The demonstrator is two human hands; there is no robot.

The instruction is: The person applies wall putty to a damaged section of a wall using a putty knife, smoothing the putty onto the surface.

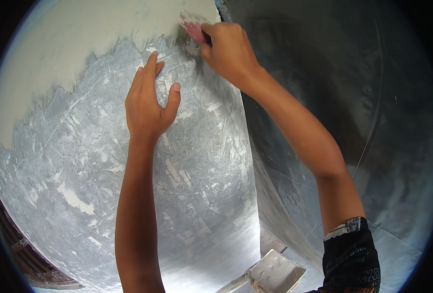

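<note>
A large curved grey surface (128,190) fills the left and middle, mottled with off-white smears. Across its upper part lies a smooth off-white coat (75,44) with a jagged lower edge. High up, near the surface's right edge, my right hand (231,51) grips a pinkish-red putty spreader (194,28), its blade smeared with off-white paste and held at the coat's lower border. Below and left of it, my left hand (148,105) is spread with its fingers pointing upward against the bare grey part. Nothing shows in its fingers.
At the bottom right sits a shallow square tray (277,271) of off-white paste. Dark sheeting (319,93) hangs to the right of the surface and continues down toward the tray. Brown slatted material (36,263) shows at the lower left.
</note>
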